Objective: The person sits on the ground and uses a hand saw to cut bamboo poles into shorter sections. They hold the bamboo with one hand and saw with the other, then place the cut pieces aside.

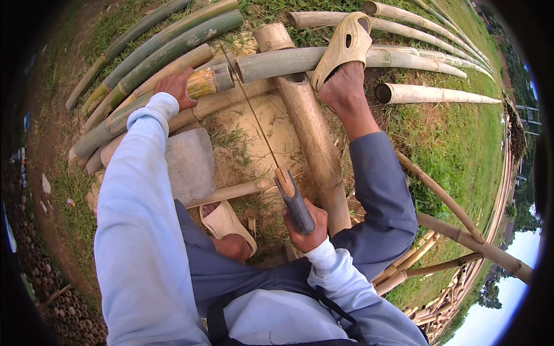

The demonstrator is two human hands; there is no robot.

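Grass [450, 144] surrounds you; upper left, your left hand [176, 89] grips bamboo [204, 82], likely steadying it; below centre, your right hand [307, 226] clasps the saw [294, 202].

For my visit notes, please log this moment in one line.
Left hand: holding left bamboo piece; right hand: gripping handsaw; right foot: on right bamboo pole; blade: between bamboo ends.
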